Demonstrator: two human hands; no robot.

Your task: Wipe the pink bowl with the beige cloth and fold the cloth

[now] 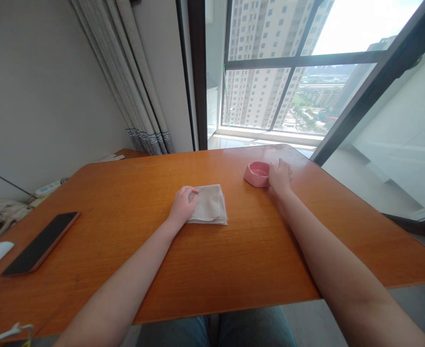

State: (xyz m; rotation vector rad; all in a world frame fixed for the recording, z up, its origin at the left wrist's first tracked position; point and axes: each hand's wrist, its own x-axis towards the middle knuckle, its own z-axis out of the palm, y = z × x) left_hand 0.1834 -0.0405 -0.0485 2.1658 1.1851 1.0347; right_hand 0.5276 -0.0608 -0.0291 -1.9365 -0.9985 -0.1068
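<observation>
A folded whitish cloth (209, 206) lies flat on the wooden table, near its middle. My left hand (184, 204) is at the cloth's left edge, its fingers curled over that side. Farther back and to the right stands a pink bowl (257, 181) with angular sides and a round hollow. My right hand (280, 177) grips the bowl's right side. Some of its fingertips are hidden from view.
The orange-brown wooden table (125, 202) spans the view. A flat black slab (42, 243) lies at its left side, with a white cable (15, 330) at the lower left. Beyond the far edge are a curtain (140, 96) and a large window (263, 96).
</observation>
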